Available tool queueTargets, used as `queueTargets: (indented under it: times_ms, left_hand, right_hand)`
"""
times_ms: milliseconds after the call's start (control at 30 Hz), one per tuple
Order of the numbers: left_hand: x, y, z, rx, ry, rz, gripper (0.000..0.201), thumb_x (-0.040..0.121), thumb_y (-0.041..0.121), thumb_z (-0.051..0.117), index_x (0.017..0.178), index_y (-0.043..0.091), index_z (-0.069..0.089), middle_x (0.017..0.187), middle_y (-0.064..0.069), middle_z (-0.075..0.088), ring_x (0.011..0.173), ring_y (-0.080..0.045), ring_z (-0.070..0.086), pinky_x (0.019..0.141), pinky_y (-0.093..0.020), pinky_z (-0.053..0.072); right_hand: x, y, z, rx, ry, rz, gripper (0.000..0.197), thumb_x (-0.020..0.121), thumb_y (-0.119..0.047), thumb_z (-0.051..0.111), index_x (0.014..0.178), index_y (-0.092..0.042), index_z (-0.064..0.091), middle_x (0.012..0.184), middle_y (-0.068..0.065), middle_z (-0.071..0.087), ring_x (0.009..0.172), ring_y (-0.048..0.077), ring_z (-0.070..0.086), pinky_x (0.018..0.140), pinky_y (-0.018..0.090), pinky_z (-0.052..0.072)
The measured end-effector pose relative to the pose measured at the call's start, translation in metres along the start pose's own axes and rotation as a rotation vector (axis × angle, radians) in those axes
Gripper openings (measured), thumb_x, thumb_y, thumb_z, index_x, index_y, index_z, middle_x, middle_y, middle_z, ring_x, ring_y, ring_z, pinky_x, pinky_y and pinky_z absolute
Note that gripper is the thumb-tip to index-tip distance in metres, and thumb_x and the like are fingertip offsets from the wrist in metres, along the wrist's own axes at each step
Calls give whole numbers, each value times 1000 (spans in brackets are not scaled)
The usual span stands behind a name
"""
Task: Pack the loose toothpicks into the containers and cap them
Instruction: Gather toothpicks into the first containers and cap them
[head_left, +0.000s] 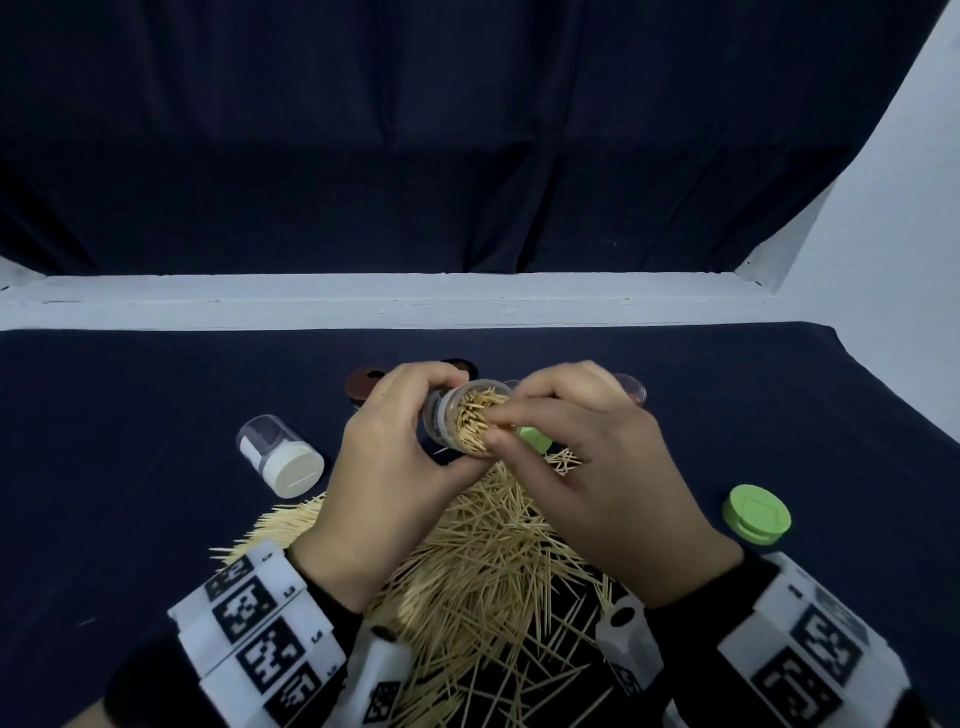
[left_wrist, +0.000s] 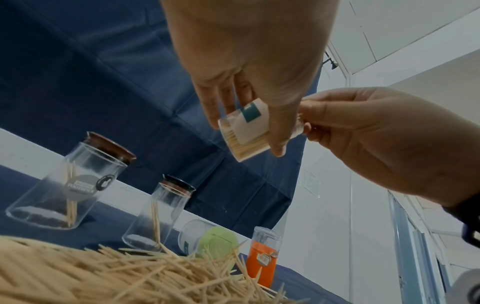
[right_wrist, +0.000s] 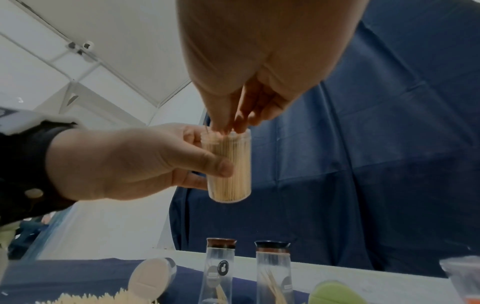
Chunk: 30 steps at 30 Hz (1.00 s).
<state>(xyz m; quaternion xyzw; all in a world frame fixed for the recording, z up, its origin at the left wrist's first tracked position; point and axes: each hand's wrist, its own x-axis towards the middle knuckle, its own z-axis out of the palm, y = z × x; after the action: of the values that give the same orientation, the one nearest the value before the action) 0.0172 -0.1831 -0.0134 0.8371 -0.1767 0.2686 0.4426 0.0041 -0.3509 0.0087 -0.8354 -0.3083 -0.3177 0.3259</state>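
My left hand (head_left: 415, 415) grips a clear container (head_left: 470, 415) packed with toothpicks, lifted above the table and tilted so its uncapped mouth faces me. In the right wrist view the same container (right_wrist: 231, 164) looks nearly full. At that mouth my right hand (head_left: 498, 421) pinches a few toothpicks between thumb and fingertips (right_wrist: 233, 121). The loose toothpicks (head_left: 488, 551) lie in a wide pile on the dark cloth below both hands. A green cap (head_left: 757, 514) sits alone at the right.
A white-capped clear container (head_left: 280, 457) lies on its side at the left. Two tall glass jars with brown lids (left_wrist: 70, 185) (left_wrist: 161, 214) stand behind the hands. A green-capped container (left_wrist: 215, 242) lies by the pile, and an orange container (left_wrist: 262, 261) stands beside it.
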Motion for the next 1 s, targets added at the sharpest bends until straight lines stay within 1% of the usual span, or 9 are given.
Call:
queueTargets:
  times_ms: [167,333,433,500,600,700,767,833,1000]
  left_hand:
    - [2,2,-3,-2,20,10,48,61,32,80,104,23,60,103,16,59,98,4,55,80,-9,44]
    - [1,2,-3,4,2,31,52,61,25,85,106,28,57,105,17,57,99,4,54,82,-9,43]
    - [1,3,-5,10,-14,47,60,56,48,82,106,32,54,105,19,56,100,5,53,81,-8,42]
    - [1,3,-4,9,-12,56,57,56,54,72,106,34,53,105,20,55,100,7,52,81,-6,40]
    - [1,4,-2,4,11,48,48,61,42,72,105,34,54,105,21,55,99,7,53,82,-7,41]
    - [2,4,-1,4,29,49,50,62,21,85,104,28,58,104,16,58,98,5,54,81,-8,43]
    - [2,4,-2,17,33,58,50,62,18,85,104,25,59,104,15,59,99,6,54,80,-7,42]
    - [2,3,-2,30,28,65,51,63,21,84,105,30,57,105,17,57,99,6,53,81,-9,43]
    - [3,6,-3,28,25,82,43,64,33,70,105,31,55,104,17,57,98,5,53,80,-10,43]
  right_hand:
    - [-3,-1,-1,84,86,5,8,85,-20,68,86,-15,74,92,-5,60,88,13,58,73,26,48]
    - [-1,0,0,103,20,45,7,80,-22,74,85,-18,73,90,-8,61,89,11,58,75,21,46]
    - [0,-5,-4,158,40,35,27,75,-31,79,98,-19,69,96,-9,61,95,10,58,79,24,47]
    - [-1,-7,-3,156,41,-37,21,77,-25,78,95,-17,72,93,-7,63,92,12,59,79,27,48]
    - [-2,-3,2,82,24,-94,4,83,-16,72,85,-13,75,85,-5,65,85,11,57,76,26,47]
    - [-2,-1,2,18,40,-39,4,83,-16,71,81,-15,75,82,-5,61,81,11,54,71,25,45]
    - [0,-2,2,-15,33,-4,5,82,-20,71,80,-17,75,82,-5,55,80,11,49,69,23,41]
    - [0,-3,1,20,59,10,6,80,-21,73,84,-17,74,85,-5,54,82,12,50,72,21,41]
    - [0,-6,3,25,96,29,38,83,-33,66,114,-11,66,104,-2,59,98,13,55,86,17,41]
